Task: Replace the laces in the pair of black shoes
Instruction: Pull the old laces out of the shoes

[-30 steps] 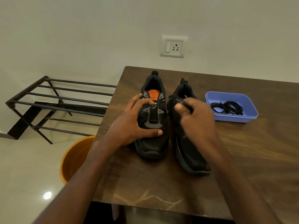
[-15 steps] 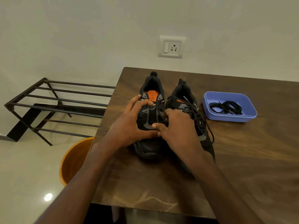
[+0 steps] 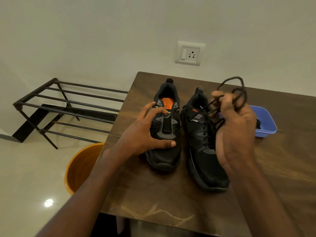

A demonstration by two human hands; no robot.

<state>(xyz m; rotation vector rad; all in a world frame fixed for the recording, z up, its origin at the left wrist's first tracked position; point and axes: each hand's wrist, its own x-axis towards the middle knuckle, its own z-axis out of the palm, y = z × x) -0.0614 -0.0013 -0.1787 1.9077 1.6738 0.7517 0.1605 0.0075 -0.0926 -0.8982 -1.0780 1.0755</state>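
Observation:
Two black shoes stand side by side on the brown table [image 3: 153, 199], toes toward me. The left shoe [image 3: 166, 134] has no lace and shows an orange insole. My left hand [image 3: 145, 132] grips it across the tongue, thumb on the toe side. The right shoe [image 3: 203, 151] still carries a black lace in its eyelets. My right hand [image 3: 234, 127] is raised above that shoe and holds a loose black lace [image 3: 237, 94], which loops above my fingers.
A blue plastic tray [image 3: 268, 122] with more black laces sits at the right, partly behind my right hand. An orange bucket [image 3: 80, 168] stands on the floor left of the table. A black metal rack [image 3: 68, 108] is by the wall.
My right hand has moved from the left shoe's tongue up and to the right, lifting a loose black lace. My left hand has stayed on the left shoe.

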